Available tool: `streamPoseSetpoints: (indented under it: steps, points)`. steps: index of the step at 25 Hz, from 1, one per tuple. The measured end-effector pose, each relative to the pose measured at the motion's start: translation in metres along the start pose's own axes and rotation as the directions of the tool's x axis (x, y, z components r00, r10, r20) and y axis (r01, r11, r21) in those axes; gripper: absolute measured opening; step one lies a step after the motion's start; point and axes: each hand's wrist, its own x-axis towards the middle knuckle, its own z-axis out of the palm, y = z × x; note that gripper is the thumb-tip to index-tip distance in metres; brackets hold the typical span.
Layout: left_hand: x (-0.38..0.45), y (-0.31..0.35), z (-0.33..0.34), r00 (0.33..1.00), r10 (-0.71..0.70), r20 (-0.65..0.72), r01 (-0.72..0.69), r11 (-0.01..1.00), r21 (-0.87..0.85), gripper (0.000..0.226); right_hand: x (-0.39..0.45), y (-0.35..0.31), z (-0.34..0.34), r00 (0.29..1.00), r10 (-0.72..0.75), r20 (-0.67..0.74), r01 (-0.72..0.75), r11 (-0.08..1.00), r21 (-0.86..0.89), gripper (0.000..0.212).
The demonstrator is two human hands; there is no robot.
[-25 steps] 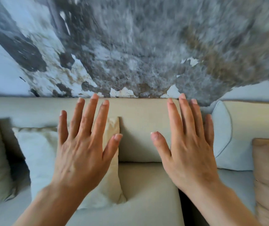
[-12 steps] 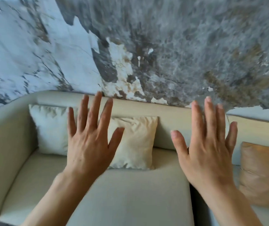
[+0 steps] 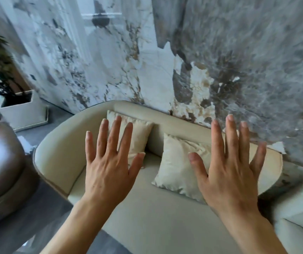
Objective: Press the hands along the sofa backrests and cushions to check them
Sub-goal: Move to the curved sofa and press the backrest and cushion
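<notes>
Both hands are held out flat with fingers spread, palms facing away from the camera, grasping nothing. The left hand (image 3: 108, 167) hangs over the left end of the cream sofa (image 3: 59, 158), its fingertips overlapping the left cushion (image 3: 139, 132), which leans upright in the corner where the curved armrest meets the backrest (image 3: 180, 125). The right hand (image 3: 227, 173) is spread over the right cushion (image 3: 176, 165), which tilts back against the backrest near the middle of the seat, and its fingers reach up across the backrest's top edge. Whether either palm actually touches the fabric cannot be judged from this angle; they look to be hovering in front of it. The seat cushion (image 3: 147, 213) lies bare along its front edge. Behind the sofa rises a marble-patterned wall (image 3: 238, 61) in grey, white and brown. A brown leather armchair (image 3: 2, 162) stands off the sofa's left end, and a white planter (image 3: 24, 110) with a dark leafy plant sits on the floor near the wall.
</notes>
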Motion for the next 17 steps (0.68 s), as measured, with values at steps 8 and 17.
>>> streamPoseSetpoints:
  steps: [8, 17]
  points:
    - [0.001, -0.145, -0.003, 0.994, -0.08, -0.08, 0.084, 0.995, 0.047, 0.069, 0.018, -0.131, 0.038, 0.996, -0.077, -0.035, 0.078, 0.996, 0.044, 0.075]
    - [0.01, -0.377, -0.014, 0.987, -0.131, -0.091, 0.137, 0.989, 0.064, 0.07, 0.04, -0.346, 0.086, 0.996, -0.088, -0.011, 0.089, 0.995, 0.047, 0.076]
